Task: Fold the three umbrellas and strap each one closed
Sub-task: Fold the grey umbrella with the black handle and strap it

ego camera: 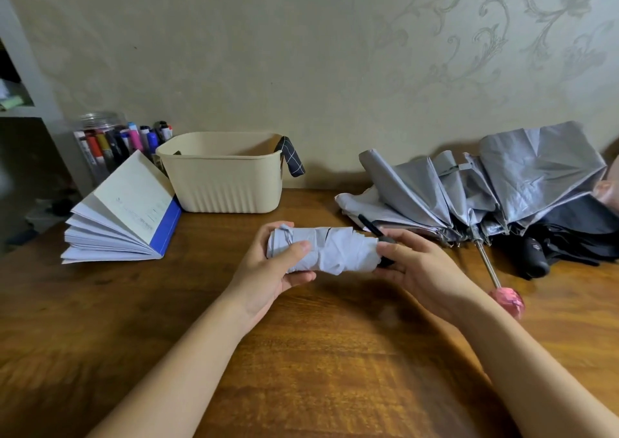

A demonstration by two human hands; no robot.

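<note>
A small light-grey umbrella point(330, 250) is rolled into a tight bundle and held level above the wooden table. My left hand point(281, 263) grips its left end, thumb across the fabric. My right hand point(418, 266) grips the black handle at its right end. To the right lies a silver umbrella point(495, 183), loosely collapsed with its canopy spread, its metal shaft ending in a pink handle point(505, 298). A black umbrella point(569, 240) lies partly under it, unrolled.
A cream plastic basket point(221, 173) with a dark checked handle stands at the back centre. An open fanned book point(124, 216) lies to its left, with a jar of markers point(110, 142) behind. The wall runs close behind everything.
</note>
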